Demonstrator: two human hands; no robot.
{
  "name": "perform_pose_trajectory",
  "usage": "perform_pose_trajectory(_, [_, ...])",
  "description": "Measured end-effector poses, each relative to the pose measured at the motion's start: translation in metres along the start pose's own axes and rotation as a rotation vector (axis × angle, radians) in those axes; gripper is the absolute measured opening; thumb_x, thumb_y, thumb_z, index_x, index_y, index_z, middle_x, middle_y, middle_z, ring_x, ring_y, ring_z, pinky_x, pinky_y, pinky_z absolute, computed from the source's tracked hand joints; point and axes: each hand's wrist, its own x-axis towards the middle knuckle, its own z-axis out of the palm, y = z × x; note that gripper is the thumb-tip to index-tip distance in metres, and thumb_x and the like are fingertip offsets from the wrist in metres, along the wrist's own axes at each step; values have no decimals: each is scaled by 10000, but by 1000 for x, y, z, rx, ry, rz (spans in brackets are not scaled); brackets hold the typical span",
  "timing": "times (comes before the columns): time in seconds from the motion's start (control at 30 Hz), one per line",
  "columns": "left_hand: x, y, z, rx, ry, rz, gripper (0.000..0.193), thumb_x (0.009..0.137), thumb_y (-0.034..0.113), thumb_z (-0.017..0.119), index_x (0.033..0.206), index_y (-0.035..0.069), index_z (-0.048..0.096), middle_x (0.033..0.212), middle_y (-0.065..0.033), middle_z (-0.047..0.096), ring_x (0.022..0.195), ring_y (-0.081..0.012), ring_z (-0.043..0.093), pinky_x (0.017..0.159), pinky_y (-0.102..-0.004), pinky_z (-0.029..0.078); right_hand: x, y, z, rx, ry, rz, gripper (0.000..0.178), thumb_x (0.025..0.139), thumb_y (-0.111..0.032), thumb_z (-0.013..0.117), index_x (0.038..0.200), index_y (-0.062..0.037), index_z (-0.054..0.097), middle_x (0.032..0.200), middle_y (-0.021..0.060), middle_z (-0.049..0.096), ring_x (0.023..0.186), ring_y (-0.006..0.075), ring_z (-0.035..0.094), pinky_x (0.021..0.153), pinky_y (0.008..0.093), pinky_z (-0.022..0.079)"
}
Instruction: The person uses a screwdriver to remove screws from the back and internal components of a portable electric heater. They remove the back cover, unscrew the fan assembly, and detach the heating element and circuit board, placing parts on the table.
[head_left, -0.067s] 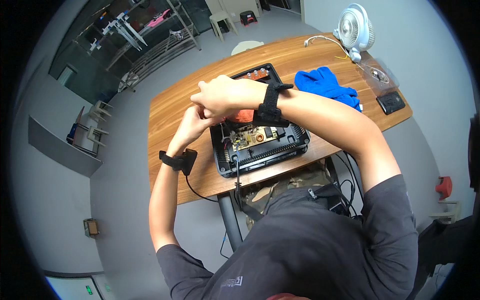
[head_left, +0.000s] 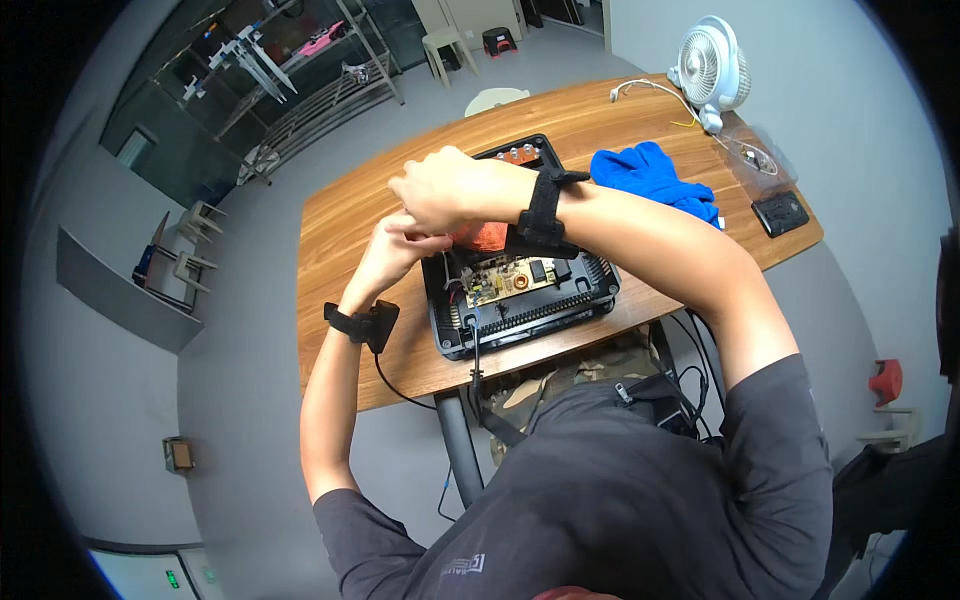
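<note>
An opened black appliance housing (head_left: 530, 330), which looks like an induction cooker base, lies on the table. It holds a tan circuit board (head_left: 500, 283) and an orange-red coil (head_left: 487, 238), partly covered by my right wrist. My right hand (head_left: 458, 190) reaches across the housing to its left side, with its fingers curled closed. Just below it, my left hand (head_left: 388, 258) has its thumb and fingers drawn together by the right fingers. Whatever sits between the fingers is hidden. A few thin wires (head_left: 450, 270) run beside the board near my left hand.
A blue cloth (head_left: 655, 182) lies crumpled right of the housing. Farther right are a white fan (head_left: 714, 68), a clear plastic tray (head_left: 750, 160) and a black box-shaped thing (head_left: 780, 213). A dark cord (head_left: 475, 370) hangs over the wooden table's (head_left: 345, 230) near edge.
The whole view has shifted slightly. My hands stay close together at the housing's left side, with only a small movement of the fingers.
</note>
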Motion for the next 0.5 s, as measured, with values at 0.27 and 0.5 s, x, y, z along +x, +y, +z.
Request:
perform_pose_trajectory(0.27, [-10,18,3,147,24,-11,250,808,147,833,995,14,733,877,-33,714,796,-111,645,734,-280,532,1,-6,-10,-77,-91,-102,408,886,-435,672,1018,-57,751,940,145,757,930,313,728,810,427,564])
perform_pose_trajectory(0.5, [-9,8,1,38,-20,-12,277,833,106,814,1050,-5,684,943,-31,698,836,-88,643,765,-263,534,-3,11,-1,3,-44,-201,430,924,-459,598,993,-56,729,843,182,735,803,373,717,721,467,577])
